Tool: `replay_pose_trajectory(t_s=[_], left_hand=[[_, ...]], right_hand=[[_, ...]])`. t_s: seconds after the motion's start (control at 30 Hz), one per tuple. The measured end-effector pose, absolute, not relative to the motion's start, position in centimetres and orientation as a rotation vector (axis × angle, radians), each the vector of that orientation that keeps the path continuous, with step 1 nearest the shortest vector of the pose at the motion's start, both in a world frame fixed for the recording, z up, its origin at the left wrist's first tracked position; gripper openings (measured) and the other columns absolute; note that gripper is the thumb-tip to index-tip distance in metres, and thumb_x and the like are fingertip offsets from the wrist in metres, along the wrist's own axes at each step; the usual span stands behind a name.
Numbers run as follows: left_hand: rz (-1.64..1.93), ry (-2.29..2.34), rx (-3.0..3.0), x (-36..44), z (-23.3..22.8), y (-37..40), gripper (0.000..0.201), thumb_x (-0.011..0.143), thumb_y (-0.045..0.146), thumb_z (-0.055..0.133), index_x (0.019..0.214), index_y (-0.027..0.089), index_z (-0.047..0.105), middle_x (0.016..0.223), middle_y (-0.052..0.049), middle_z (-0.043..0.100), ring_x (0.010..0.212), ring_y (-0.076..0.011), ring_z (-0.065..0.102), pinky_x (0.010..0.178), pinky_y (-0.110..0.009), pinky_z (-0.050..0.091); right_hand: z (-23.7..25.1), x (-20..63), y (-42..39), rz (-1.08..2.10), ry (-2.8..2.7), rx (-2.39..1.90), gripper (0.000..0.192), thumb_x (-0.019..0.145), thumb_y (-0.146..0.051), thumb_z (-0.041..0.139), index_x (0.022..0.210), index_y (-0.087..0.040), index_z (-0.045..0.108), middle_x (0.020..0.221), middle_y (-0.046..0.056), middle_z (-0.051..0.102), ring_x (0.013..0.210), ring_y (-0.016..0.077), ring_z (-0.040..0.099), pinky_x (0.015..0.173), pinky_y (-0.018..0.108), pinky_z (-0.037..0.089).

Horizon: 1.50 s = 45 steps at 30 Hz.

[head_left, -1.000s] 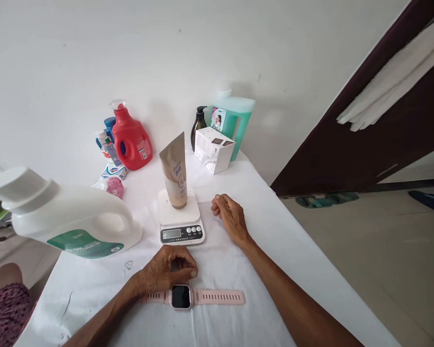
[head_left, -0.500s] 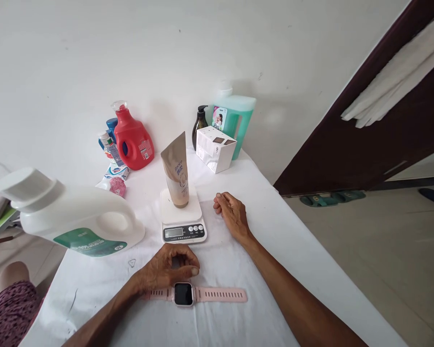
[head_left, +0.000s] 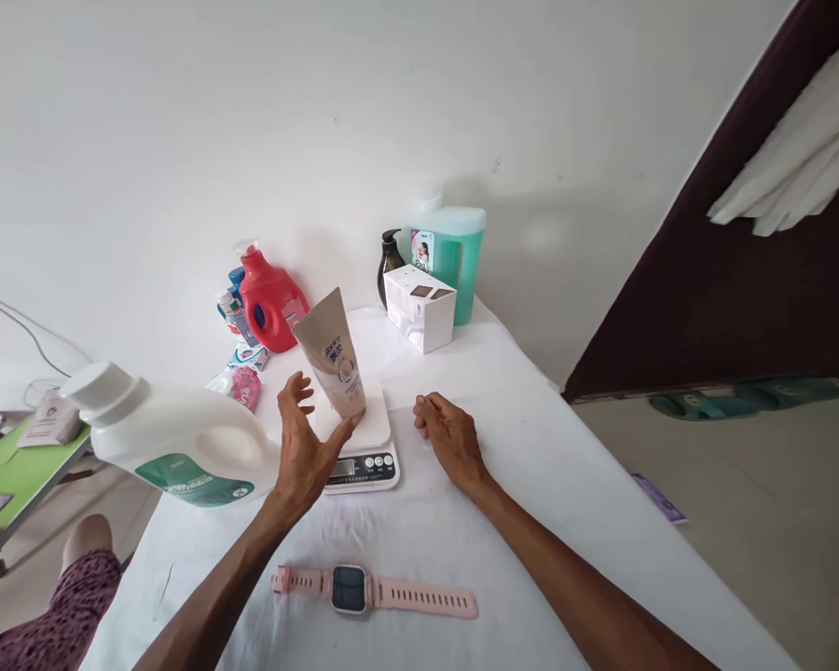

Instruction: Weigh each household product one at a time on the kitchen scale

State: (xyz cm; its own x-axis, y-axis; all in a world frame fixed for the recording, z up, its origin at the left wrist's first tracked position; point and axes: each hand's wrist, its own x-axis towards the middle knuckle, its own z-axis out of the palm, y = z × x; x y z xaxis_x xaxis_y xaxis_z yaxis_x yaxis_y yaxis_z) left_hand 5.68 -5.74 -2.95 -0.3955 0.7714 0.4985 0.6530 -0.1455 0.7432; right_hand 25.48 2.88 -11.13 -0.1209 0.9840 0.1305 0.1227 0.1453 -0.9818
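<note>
White cloth covered the table (head_left: 531, 438), bottles pushed back along the wall so the middle stayed free. Your left hand (head_left: 306, 445) was up at the tan tube (head_left: 334, 352), fingers (head_left: 295, 390) spread wide, thumb just touching its base, nothing gripped. That tube stood cap-down, tilted, on the little scale (head_left: 364, 445). Your right hand (head_left: 448, 434) rested loosely curled beside it, holding nothing. Pink watch (head_left: 372, 593) lay flat near you.
</note>
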Motion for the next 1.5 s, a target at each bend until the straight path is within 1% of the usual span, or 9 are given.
replay_pose_trajectory(t_s=[0.07,0.2,0.43,0.7,0.83,0.97,1.2,1.33,1.5], left_hand=[[1.486,1.979,1.614,5.7,-3.0,-3.9,0.071,0.072,0.043,0.088,0.132,0.02,0.057,0.134,-0.016,0.065,0.118,-0.0313,0.067,0.094,-0.048,0.058],[1.332,2.006,1.484,5.6,-2.1,-1.7,0.041,0.076,0.043,0.084,0.107,0.018,0.073,0.107,-0.012,0.079,0.094,-0.0283,0.074,0.082,-0.041,0.06],[1.518,1.99,1.409,5.1,-0.8,4.5,0.043,0.074,0.042,0.083,0.105,0.014,0.076,0.104,-0.013,0.081,0.085,-0.027,0.075,0.066,-0.036,0.061],[1.411,2.302,1.285,5.2,-0.4,20.2,0.038,0.083,0.031,0.08,0.116,0.016,0.073,0.123,-0.015,0.078,0.109,-0.0308,0.076,0.084,-0.037,0.06],[1.35,2.326,1.235,5.4,-2.3,24.8,0.036,0.085,0.027,0.078,0.119,0.017,0.071,0.127,-0.017,0.077,0.119,-0.0336,0.073,0.092,-0.04,0.057],[1.295,2.31,1.221,6.2,-3.7,27.8,0.036,0.086,0.028,0.077,0.12,0.022,0.068,0.13,-0.015,0.075,0.124,-0.0328,0.071,0.097,-0.039,0.055],[1.236,2.215,1.261,6.8,-4.4,30.5,0.035,0.093,0.025,0.07,0.125,0.021,0.058,0.145,-0.014,0.065,0.135,-0.0266,0.062,0.102,-0.031,0.051],[1.218,2.117,1.28,6.4,-4.6,29.7,0.034,0.095,0.022,0.069,0.126,0.017,0.055,0.144,-0.017,0.064,0.133,-0.0245,0.061,0.101,-0.029,0.049],[1.274,2.085,1.254,7.0,-3.7,26.5,0.055,0.091,0.02,0.073,0.139,0.013,0.047,0.156,-0.024,0.047,0.138,-0.0283,0.056,0.109,-0.034,0.046]], right_hand=[[-11.2,25.5,3.0,1.109,-1.465,-1.136,0.05,0.098,-0.068,0.046,0.071,-0.025,0.053,0.069,0.002,0.063,0.063,0.0182,0.057,0.065,0.031,0.046],[-11.4,25.4,3.1,1.1,-1.491,-1.128,0.051,0.098,-0.069,0.044,0.07,-0.027,0.046,0.067,0.001,0.062,0.063,0.0188,0.056,0.063,0.031,0.043],[-11.6,25.3,3.2,1.036,-1.563,-1.125,0.048,0.101,-0.064,0.037,0.071,-0.027,0.038,0.062,-0.001,0.055,0.06,0.0188,0.052,0.063,0.031,0.038],[-12.2,25.0,3.5,1.004,-1.582,-1.131,0.048,0.103,-0.062,0.038,0.07,-0.028,0.034,0.056,-0.003,0.045,0.054,0.0167,0.044,0.056,0.028,0.033],[-12.6,24.9,3.7,1.049,-1.581,-1.156,0.049,0.103,-0.063,0.039,0.07,-0.028,0.033,0.056,-0.004,0.04,0.053,0.0161,0.043,0.053,0.027,0.032],[-12.7,24.9,3.7,1.074,-1.585,-1.163,0.05,0.102,-0.065,0.041,0.07,-0.028,0.033,0.057,-0.005,0.035,0.054,0.0151,0.034,0.051,0.027,0.029],[-12.3,25.2,3.5,1.144,-1.582,-1.196,0.051,0.101,-0.068,0.044,0.071,-0.027,0.036,0.06,-0.005,0.035,0.056,0.015,0.033,0.051,0.027,0.03],[-12.3,25.3,3.5,1.148,-1.581,-1.219,0.051,0.1,-0.069,0.045,0.071,-0.027,0.039,0.059,-0.004,0.04,0.055,0.0152,0.037,0.052,0.027,0.032],[-11.9,25.4,3.5,1.156,-1.591,-1.204,0.052,0.1,-0.07,0.045,0.07,-0.027,0.041,0.058,-0.002,0.046,0.054,0.0159,0.039,0.052,0.029,0.032]])
